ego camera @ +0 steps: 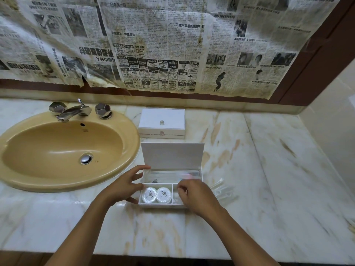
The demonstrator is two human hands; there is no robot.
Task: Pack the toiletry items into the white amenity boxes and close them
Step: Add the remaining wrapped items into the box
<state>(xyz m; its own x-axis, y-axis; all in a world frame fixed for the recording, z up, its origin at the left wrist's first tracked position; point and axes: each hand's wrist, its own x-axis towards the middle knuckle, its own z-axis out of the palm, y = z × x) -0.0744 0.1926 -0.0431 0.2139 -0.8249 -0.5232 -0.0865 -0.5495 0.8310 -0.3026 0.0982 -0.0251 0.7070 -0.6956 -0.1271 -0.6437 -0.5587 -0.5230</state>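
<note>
Left hand (125,186) steadies open box (143,203); right hand (194,195) hovers inside.

marble counter (269,169) | tan sink (63,150) | newspaper-covered wall (153,45)

- Bare marble runs along the front edge of the desk (269,217), and the widest open stretch reaches toward its right edge.
- The open box (171,187) sits mid-desk, its raised lid (172,156) walling off any reach from behind.
- A closed box (162,122) stands just behind it, near the desk's rear edge, with only a narrow gap between the two.
- The sink (63,150) fills the left of the desk, its rim close to the open box.
- Clear plastic packets (221,189) lie just right of the open box.
- The left hand (123,187) and right hand (194,194) flank and cover the box's front.
</note>
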